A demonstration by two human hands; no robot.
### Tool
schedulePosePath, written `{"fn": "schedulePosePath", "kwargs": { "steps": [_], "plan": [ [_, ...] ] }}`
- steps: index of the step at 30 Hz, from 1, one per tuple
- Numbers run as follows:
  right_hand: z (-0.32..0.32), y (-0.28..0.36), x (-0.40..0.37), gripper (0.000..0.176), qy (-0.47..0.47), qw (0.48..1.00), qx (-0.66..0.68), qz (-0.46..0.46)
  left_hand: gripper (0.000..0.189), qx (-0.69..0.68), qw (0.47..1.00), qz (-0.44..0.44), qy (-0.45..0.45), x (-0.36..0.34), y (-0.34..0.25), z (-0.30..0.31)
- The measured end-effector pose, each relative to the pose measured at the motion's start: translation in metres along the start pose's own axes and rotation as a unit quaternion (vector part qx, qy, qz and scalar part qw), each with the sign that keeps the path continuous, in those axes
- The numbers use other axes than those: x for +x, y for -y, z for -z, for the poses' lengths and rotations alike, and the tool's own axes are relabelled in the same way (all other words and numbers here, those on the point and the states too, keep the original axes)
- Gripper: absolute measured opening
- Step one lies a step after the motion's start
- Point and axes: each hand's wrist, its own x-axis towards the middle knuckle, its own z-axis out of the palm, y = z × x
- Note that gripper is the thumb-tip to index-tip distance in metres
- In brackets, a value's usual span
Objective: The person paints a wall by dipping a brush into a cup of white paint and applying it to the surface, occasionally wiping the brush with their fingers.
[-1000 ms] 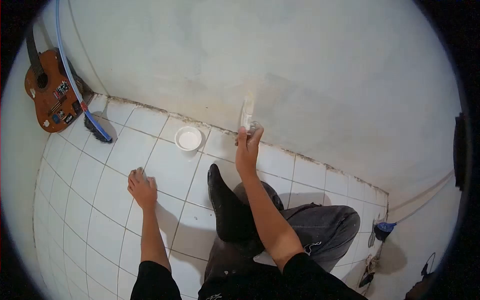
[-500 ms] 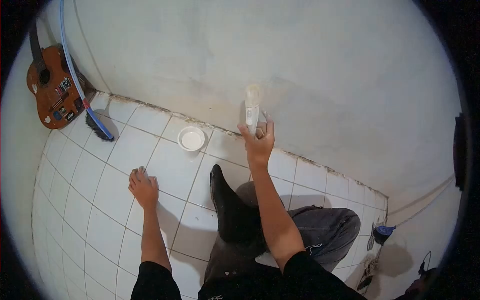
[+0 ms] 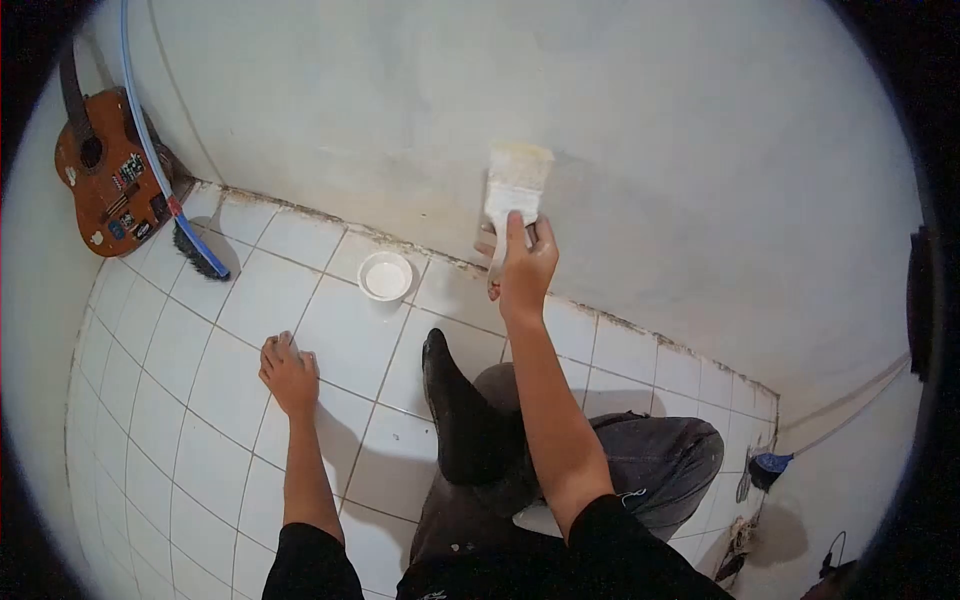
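My right hand (image 3: pixel 527 268) grips the handle of a white paintbrush (image 3: pixel 518 190), its thumb laid along the flat face. The brush's pale yellowish bristles point up against the lower part of the wall (image 3: pixel 640 200). Down on the white floor tiles (image 3: pixel 230 370) rests my left hand (image 3: pixel 289 375), its fingers apart and slightly bent, holding nothing. A small white bowl (image 3: pixel 385 276) with whitish liquid in it stands on the tiles between my hands, close to the wall's foot.
A guitar (image 3: pixel 112 175) with stickers leans in the left corner, a blue-handled broom (image 3: pixel 200 248) in front of it. My black-socked foot (image 3: pixel 455 410) and bent leg lie below the right arm. Another blue brush (image 3: pixel 770 468) stands at the right wall.
My right hand has turned the paintbrush from edge-on to showing its broad face, and its bristles sit slightly higher on the wall. The left hand stays in place.
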Motion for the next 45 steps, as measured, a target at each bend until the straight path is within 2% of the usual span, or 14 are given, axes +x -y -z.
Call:
{"fn": "schedulePosePath", "kwargs": {
  "steps": [4,6,10,13,18,22,24,30,32,33,35,38,42,45],
  "plan": [
    [0.007,-0.015,0.023,0.026,0.008,0.999,-0.037,0.037,0.048,0.0,1.0,0.008,0.01,0.0,-0.003,0.005],
    [0.012,-0.028,0.03,0.026,-0.012,0.998,-0.04,-0.057,0.049,-0.019,1.0,0.0,0.014,0.0,-0.004,0.006],
    [0.002,-0.049,0.032,0.029,-0.034,0.998,0.047,-0.014,0.049,-0.002,1.0,-0.006,0.006,-0.001,-0.002,0.004],
    [0.008,-0.05,0.017,0.03,-0.039,0.989,0.05,-0.131,0.049,-0.028,0.999,0.008,0.017,0.001,-0.004,0.005],
    [0.021,-0.036,-0.013,0.03,-0.042,0.99,-0.01,-0.131,0.049,-0.013,1.0,0.0,0.001,-0.001,0.0,0.001],
    [0.015,0.004,0.004,0.031,0.01,0.994,-0.033,-0.103,0.049,-0.004,1.0,0.002,0.015,0.002,-0.002,0.003],
    [0.009,-0.008,0.025,0.035,0.011,0.998,-0.023,0.051,0.05,0.004,1.0,-0.01,-0.001,0.001,0.0,0.001],
    [0.024,-0.041,0.007,0.039,-0.016,0.996,0.008,-0.093,0.048,0.007,0.999,-0.025,-0.024,-0.001,0.004,-0.004],
    [0.032,-0.047,-0.014,0.036,-0.003,0.97,-0.075,-0.231,0.048,0.011,1.0,-0.011,-0.007,-0.001,0.001,-0.003],
    [0.035,-0.059,-0.019,0.036,-0.002,0.969,-0.074,-0.234,0.049,0.016,1.0,0.004,0.01,0.0,0.001,-0.002],
    [0.047,-0.083,-0.027,0.03,0.064,0.973,-0.088,-0.202,0.049,0.007,1.0,0.004,0.014,0.0,-0.002,0.005],
    [0.019,-0.051,-0.041,0.036,0.094,0.983,-0.091,-0.13,0.048,0.0,1.0,0.006,0.001,-0.001,0.001,-0.003],
    [0.02,-0.054,-0.042,0.031,0.204,0.947,0.031,-0.247,0.046,0.007,1.0,-0.002,-0.002,0.001,-0.002,0.003],
    [0.021,-0.056,-0.044,0.03,0.255,0.941,0.037,-0.219,0.046,0.005,1.0,-0.004,-0.008,0.001,0.001,0.0]
  ]
}}
